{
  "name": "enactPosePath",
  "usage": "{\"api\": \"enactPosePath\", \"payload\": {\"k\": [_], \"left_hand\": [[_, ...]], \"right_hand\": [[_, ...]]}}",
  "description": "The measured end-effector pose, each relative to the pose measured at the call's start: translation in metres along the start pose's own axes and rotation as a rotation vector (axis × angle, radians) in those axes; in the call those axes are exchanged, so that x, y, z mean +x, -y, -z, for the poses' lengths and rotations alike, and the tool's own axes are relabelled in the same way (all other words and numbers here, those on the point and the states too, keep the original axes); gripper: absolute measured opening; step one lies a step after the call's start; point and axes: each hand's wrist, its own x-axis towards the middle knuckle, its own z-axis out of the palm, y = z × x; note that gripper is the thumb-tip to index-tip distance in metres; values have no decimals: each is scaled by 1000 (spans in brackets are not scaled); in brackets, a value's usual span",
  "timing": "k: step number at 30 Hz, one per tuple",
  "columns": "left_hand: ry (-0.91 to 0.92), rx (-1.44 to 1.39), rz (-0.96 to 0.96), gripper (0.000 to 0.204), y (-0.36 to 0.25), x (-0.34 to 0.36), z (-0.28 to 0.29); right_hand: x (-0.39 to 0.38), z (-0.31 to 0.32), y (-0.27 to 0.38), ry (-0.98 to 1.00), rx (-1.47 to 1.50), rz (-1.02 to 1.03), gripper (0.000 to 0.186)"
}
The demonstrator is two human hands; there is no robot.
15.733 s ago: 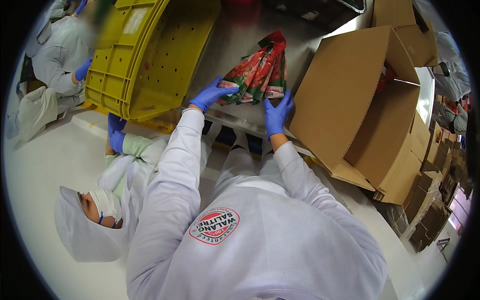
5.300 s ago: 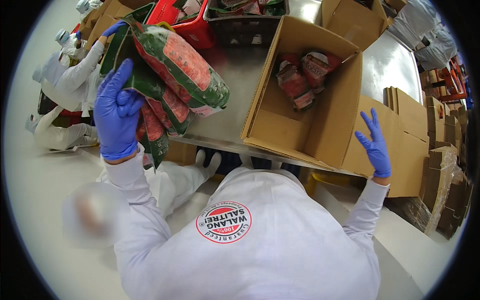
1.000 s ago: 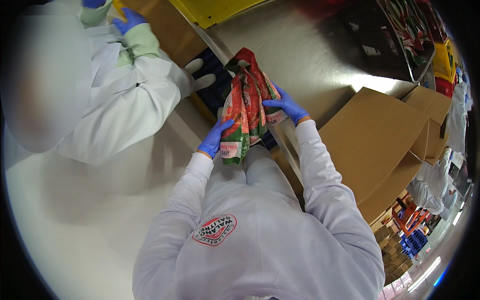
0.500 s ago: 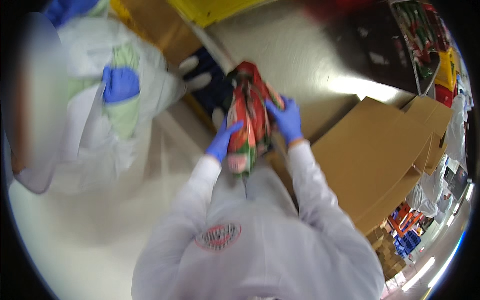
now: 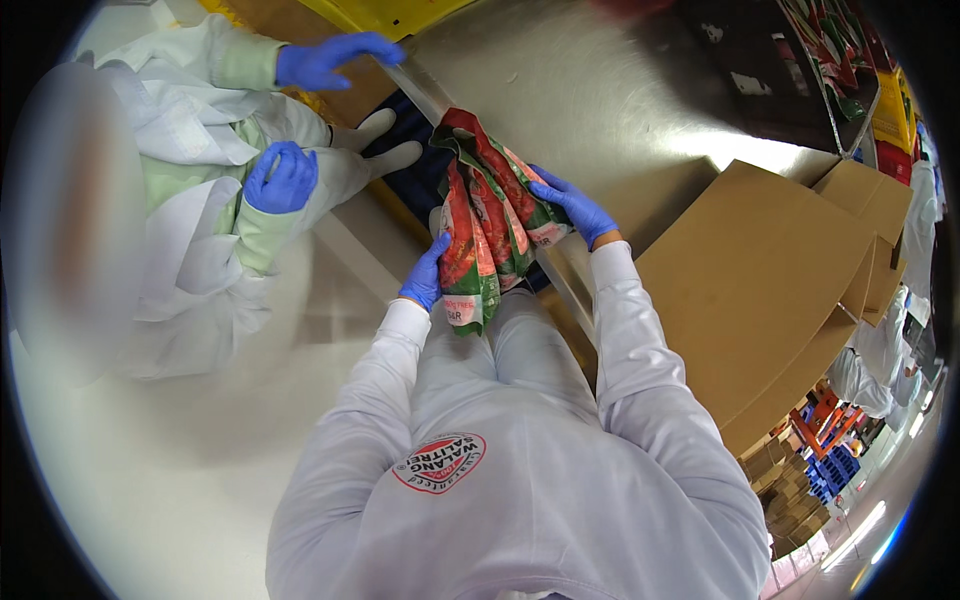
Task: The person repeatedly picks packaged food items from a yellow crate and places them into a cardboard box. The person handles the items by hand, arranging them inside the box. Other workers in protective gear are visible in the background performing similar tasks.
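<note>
Several red and green plastic food packs (image 5: pixel 488 215) hang side by side in front of my legs, gathered together at their far end and fanned apart at the near end. My left hand (image 5: pixel 427 274), in a blue glove, grips the left edge of the leftmost pack. On the other side my right hand (image 5: pixel 577 208), gloved the same way, is closed on the rightmost pack, thumb and fingers at its edge. The packs are held near the edge of a metal table (image 5: pixel 540 90).
At left stands a co-worker in white, one blue-gloved hand (image 5: pixel 335 62) stretched toward the table, the other (image 5: pixel 281 178) near their body. A large cardboard box (image 5: pixel 750 290) stands at right. Beyond are a dark crate (image 5: pixel 745 75) and a yellow bin (image 5: pixel 385 12).
The packs have spread from a tight bundle into a fan, my hands moving slightly apart. The co-worker's one arm has reached out over the table edge.
</note>
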Motion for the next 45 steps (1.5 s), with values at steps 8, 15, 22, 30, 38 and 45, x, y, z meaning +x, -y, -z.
{"api": "enactPosePath", "payload": {"k": [8, 15, 22, 30, 38, 45], "left_hand": [[4, 12, 47, 72, -28, -77, -17], [355, 34, -163, 81, -23, -77, 43], [-116, 77, 86, 46, -19, 77, 134], [74, 39, 58, 46, -32, 32, 59], [130, 92, -79, 63, -47, 3, 0], [259, -15, -109, 70, -50, 35, -58]], "right_hand": [[-90, -53, 82, -319, -447, 200, 84], [-120, -114, 131, -575, -856, 306, 81], [8, -78, 2, -765, -805, 214, 75], [6, -59, -7, -652, -314, 187, 67], [23, -58, -29, -828, -312, 133, 71], [-1, -51, -2, -1180, -635, 191, 74]]}}
